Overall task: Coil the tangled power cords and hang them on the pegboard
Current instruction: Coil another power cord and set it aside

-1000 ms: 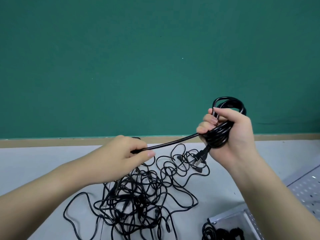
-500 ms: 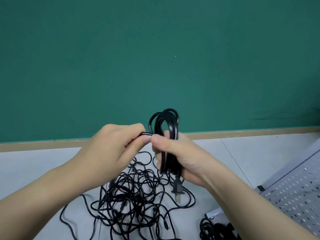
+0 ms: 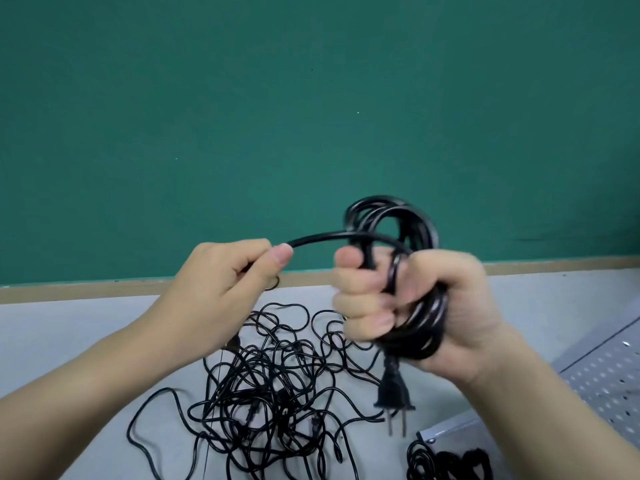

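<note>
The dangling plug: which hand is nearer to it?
Right. The plug hangs just below the right hand, which grips the coil; the left hand is up and off to its left.

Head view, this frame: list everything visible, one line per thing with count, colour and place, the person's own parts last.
coiled cord: one, black, held up in the right hand
plug: one, black, hanging below the coil
tangled cords: one pile, black, on the table
table: one, light grey, below the hands
pegboard: one, grey, lower right
cord bundles: count unclear, black, bottom edge
wall: green, behind
left hand: pinches the cord's free end
right hand: grip wrapped round the coil
</note>
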{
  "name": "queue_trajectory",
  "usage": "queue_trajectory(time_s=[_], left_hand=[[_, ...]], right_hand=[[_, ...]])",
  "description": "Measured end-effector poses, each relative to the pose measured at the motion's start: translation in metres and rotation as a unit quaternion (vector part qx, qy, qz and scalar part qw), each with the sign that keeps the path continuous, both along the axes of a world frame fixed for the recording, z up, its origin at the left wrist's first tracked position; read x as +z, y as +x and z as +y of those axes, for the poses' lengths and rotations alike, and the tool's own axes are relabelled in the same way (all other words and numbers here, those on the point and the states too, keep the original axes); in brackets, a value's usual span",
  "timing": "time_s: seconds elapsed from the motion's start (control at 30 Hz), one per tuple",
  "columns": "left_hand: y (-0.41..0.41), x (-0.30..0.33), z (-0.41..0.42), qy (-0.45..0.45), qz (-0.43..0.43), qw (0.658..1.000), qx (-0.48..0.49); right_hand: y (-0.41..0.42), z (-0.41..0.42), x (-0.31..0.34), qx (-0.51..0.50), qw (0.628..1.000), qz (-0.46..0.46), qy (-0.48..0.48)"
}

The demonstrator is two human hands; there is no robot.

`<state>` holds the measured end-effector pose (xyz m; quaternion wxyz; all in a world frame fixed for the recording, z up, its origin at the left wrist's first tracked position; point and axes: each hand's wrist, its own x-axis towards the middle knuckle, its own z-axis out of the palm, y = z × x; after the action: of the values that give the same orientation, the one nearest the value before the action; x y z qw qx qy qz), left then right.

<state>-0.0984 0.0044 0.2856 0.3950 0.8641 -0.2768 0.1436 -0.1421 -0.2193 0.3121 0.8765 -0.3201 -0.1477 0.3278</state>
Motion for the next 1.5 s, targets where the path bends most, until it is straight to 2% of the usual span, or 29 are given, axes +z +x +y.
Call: queue_trajectory(time_s=[0.17, 0.3, 0.37, 0.53, 0.67, 0.9, 1.03, 1.23, 1.4, 1.5], left_hand=[[0.003, -0.010, -0.001, 0.018, 0.036, 0.999, -0.029], [0.002, -0.011, -0.009, -0.031, 0.117, 0.992, -0.044], [-0.001, -0.009, -0.014, -0.046, 0.152, 0.985, -0.066], [-0.016, -0.020, -0.028, 0.027, 0.205, 0.972, -0.114], [-0.019, -0.024, -0.034, 0.024, 0.222, 0.967, -0.121], [-0.022, -0.025, -0.036, 0.017, 0.237, 0.963, -0.126], [-0.024, -0.022, -0.038, 0.037, 0.229, 0.964, -0.133], [-0.014, -0.023, -0.031, 0.094, 0.185, 0.968, -0.139], [-0.002, -0.022, -0.020, 0.140, 0.189, 0.965, -0.119], [0.002, -0.020, -0.015, 0.153, 0.180, 0.964, -0.121]], right_hand=[[0.006, -0.014, -0.001, -0.130, 0.992, -0.006, -0.003], [0.006, -0.009, -0.015, -0.193, 0.972, -0.038, -0.126], [0.004, -0.005, -0.017, -0.214, 0.961, -0.053, -0.169], [-0.001, 0.004, -0.018, -0.214, 0.937, -0.073, -0.265], [-0.002, 0.008, -0.020, -0.218, 0.922, -0.080, -0.310], [0.000, 0.013, -0.024, -0.205, 0.928, -0.083, -0.300], [0.001, 0.016, -0.022, -0.243, 0.928, -0.059, -0.276], [0.008, 0.001, -0.016, -0.362, 0.898, -0.036, -0.250], [0.015, -0.021, -0.008, -0.496, 0.849, -0.007, -0.183], [0.019, -0.031, -0.005, -0.521, 0.842, 0.012, -0.142]])
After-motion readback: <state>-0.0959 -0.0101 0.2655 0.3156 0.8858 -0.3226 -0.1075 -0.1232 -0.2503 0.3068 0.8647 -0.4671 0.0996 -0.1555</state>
